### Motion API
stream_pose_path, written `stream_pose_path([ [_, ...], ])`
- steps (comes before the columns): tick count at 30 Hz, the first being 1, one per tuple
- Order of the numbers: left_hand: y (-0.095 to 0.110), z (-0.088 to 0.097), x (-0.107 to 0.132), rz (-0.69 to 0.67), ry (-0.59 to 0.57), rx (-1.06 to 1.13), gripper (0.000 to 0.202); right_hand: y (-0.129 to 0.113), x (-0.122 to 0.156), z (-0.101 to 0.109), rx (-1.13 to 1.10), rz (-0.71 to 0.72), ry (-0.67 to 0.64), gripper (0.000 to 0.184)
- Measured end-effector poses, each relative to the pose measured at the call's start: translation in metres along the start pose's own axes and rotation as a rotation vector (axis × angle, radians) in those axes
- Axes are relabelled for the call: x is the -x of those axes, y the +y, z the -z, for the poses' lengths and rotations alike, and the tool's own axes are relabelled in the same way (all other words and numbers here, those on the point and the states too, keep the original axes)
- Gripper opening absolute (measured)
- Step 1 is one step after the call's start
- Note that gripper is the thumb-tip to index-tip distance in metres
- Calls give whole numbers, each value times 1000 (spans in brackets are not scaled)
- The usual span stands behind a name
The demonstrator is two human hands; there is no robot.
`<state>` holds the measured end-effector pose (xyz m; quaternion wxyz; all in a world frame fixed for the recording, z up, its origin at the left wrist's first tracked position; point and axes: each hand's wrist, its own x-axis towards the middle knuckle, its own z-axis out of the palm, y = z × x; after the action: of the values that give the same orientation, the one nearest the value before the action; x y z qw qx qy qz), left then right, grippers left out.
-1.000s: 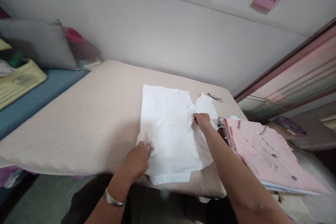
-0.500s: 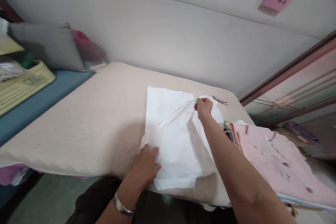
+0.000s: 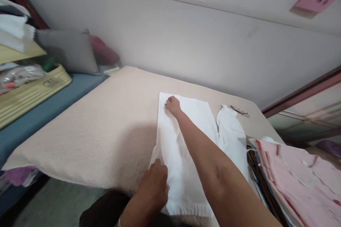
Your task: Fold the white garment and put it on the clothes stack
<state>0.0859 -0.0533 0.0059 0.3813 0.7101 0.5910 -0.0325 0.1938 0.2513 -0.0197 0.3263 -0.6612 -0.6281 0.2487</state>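
Note:
A white garment [image 3: 197, 127] lies spread on the beige-covered surface [image 3: 106, 134], its kind hard to make out. My right hand [image 3: 173, 105] reaches across it, fingers pinched on the cloth near its far left corner. Closer to me, my left hand [image 3: 157, 181] holds the near left edge, with curled fingertips on the fabric. Between the hands the cloth forms a soft lengthwise fold. A narrower white part [image 3: 231, 131] of cloth extends on the right, partly behind my right forearm.
Eyeglasses [image 3: 239, 111] lie at the far right. Beside the white cloth is a stack of folded clothes topped by a pink garment [image 3: 301, 173]. At left are a grey cushion [image 3: 69, 49] and a yellow basket [image 3: 34, 90]. A white wall [image 3: 186, 35] stands behind.
My right hand has moved left across the garment, carrying a fold of cloth to its far left corner. My left hand stays at the near left edge. The view has shifted slightly.

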Motion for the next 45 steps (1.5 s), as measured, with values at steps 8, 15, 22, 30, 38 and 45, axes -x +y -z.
stream_pose_path([
  [8,10,2,3,84,-14,74,64,22,35,-7,302,173,-99,41],
  [15,-4,9,0,-14,-32,-57,17,27,45,-31,532,226,-305,73],
  [22,-25,50,-7,226,357,-88,25,22,114,46,295,328,-395,64],
  [30,-20,42,-18,161,368,-121,30,43,313,109,335,722,-488,57],
  [38,-16,32,-39,-69,360,-154,44,55,344,93,283,769,-491,49],
  [45,-21,38,-38,112,399,-234,37,55,329,66,445,883,-301,30],
])
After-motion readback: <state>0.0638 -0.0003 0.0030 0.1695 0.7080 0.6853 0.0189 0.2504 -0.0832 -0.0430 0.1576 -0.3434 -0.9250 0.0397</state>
